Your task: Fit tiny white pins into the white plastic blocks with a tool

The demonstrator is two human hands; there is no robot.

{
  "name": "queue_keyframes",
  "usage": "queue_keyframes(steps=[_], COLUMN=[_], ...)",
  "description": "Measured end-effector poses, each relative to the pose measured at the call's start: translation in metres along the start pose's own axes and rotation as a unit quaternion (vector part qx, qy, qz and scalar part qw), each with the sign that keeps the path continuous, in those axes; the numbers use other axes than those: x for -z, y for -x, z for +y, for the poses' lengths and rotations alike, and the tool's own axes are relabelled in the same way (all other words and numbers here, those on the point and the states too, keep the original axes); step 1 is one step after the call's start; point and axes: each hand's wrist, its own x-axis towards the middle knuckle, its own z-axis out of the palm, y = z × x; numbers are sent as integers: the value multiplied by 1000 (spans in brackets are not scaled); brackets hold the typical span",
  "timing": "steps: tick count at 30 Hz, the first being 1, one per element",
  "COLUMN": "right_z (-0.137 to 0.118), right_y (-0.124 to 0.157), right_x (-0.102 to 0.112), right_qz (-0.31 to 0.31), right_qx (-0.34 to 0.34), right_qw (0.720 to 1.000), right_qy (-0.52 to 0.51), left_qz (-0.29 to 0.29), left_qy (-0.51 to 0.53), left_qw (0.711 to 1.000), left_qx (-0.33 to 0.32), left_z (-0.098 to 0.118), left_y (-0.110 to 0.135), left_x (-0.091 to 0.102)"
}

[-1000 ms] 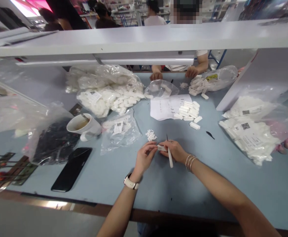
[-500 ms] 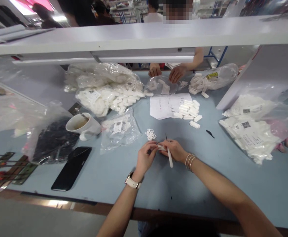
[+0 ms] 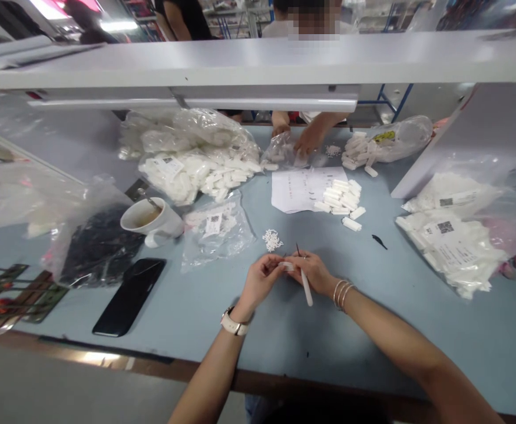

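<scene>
My left hand (image 3: 258, 281) is closed in a pinch at the left end of a small white plastic piece (image 3: 287, 267). My right hand (image 3: 314, 272) meets it from the other side, its fingers closed at the piece as well. Across the right hand lies a slim tool with a white handle (image 3: 306, 288); a thin dark tip sticks out above the fingers. Fingers cover most of the piece. Just beyond my left hand is a heap of tiny white parts (image 3: 273, 239). Farther off, white rectangular blocks (image 3: 341, 197) are piled partly on a printed sheet (image 3: 291, 191).
Left of my hands are a phone (image 3: 129, 297), a mug with a spoon (image 3: 152, 222) and a clear bag of white parts (image 3: 216, 229). Bags of white pieces (image 3: 450, 235) lie right. A shelf (image 3: 258, 65) crosses overhead; opposite, a co-worker's hands (image 3: 310, 140) handle a plastic bag.
My hands stay together at the white piece, with fingers shifted slightly and covering more of it. The co-worker's hands have moved into the plastic bag. The view has shifted a little.
</scene>
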Motion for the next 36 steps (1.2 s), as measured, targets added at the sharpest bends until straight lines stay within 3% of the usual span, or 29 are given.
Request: queue_keyframes(steps=[7,11,14,16,19,23,29,32,36], right_z=[-1,2,4,5,5,4,4,5,6], right_y=[1,2,3,3,3,2,1,2,3], right_x=[-5,-4,-4,-5,-5,-5,-5,-6,-7], right_qz=[18,2,-13,-21,-25,-41,-57,-63,-60], right_qx=[-26,-84,-98,-92,-82,-79,-80,-81,-80], right_qw=[1000,996,995,995,996,995,994,993,993], right_qy=[1,-3,13,24,28,37,44,54,57], left_qz=[21,80,168,191,158,116,112,97,138], left_qy=[12,-101,-247,-333,-411,-459,-406,-379,-369], left_qw=[1000,991,951,915,880,857,880,899,906], left_qx=[-14,-22,-74,-126,-175,-202,-220,-198,-155], left_z=[0,-7,-15,-20,-24,-24,-26,-28,-29], left_y=[0,-3,-7,-10,-13,-16,-15,-13,-12], left_x=[-2,9,23,29,28,21,25,30,32])
